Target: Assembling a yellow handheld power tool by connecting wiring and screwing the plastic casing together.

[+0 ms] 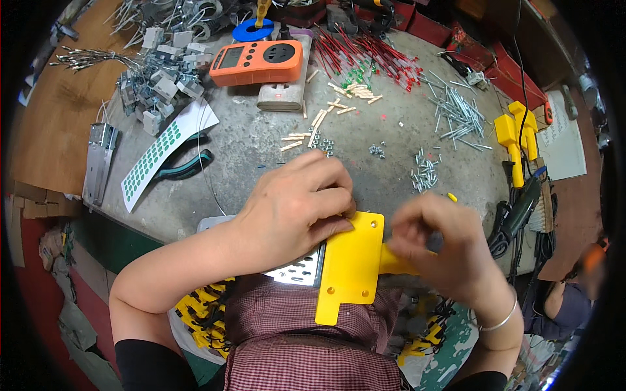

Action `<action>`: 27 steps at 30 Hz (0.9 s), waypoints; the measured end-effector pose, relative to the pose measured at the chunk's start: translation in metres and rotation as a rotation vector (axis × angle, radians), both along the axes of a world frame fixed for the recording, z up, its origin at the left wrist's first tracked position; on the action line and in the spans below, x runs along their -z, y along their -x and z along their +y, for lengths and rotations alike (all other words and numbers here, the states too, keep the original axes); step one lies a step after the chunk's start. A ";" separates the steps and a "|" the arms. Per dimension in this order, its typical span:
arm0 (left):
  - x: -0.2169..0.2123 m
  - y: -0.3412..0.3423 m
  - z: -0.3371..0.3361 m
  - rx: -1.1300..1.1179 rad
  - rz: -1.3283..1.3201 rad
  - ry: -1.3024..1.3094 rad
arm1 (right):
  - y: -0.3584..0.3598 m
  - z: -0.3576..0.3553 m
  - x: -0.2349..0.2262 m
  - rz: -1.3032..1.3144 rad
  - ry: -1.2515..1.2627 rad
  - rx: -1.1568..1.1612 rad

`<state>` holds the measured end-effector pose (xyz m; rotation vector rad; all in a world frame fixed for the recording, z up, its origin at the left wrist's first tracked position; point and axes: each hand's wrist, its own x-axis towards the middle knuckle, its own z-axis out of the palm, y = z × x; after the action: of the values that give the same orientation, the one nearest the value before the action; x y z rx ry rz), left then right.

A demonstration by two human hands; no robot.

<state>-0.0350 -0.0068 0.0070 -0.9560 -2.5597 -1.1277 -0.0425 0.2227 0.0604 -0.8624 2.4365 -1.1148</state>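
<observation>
A flat yellow plastic housing (pixel 352 260) with a stubby handle on its right side lies at the near edge of the table, above my lap. Screw holes show at its corners. Against its left side is a shiny slotted metal plate (pixel 300 269), partly covered by my left forearm. My left hand (pixel 293 199) is closed, its thumb and fingers gripping the top left corner of the housing; whether a small part is also pinched there is hidden. My right hand (pixel 443 238) is beside the handle, curled and smeared by motion, so its fingers cannot be read.
Loose long screws (pixel 460 111), short screws (pixel 424 173) and nuts (pixel 323 143) lie beyond my hands. An orange meter (pixel 257 63) sits on a power strip. Pliers (pixel 189 166) and a green-dotted sticker sheet (pixel 153 163) are left; yellow housings (pixel 515 133) are right.
</observation>
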 end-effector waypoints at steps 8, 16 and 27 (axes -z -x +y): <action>0.006 -0.007 0.006 0.005 0.109 0.018 | -0.052 0.019 0.021 0.423 0.065 -0.295; -0.011 0.026 0.033 0.069 -0.083 0.168 | -0.054 0.013 0.027 0.441 0.126 -0.331; -0.031 0.082 0.106 0.365 -0.426 0.861 | -0.052 0.021 0.030 0.401 0.240 -0.232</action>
<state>-0.1166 0.0996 0.0382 -1.5317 -3.4026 -0.2255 0.0099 0.2439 0.0303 -1.5323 2.4436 -1.2608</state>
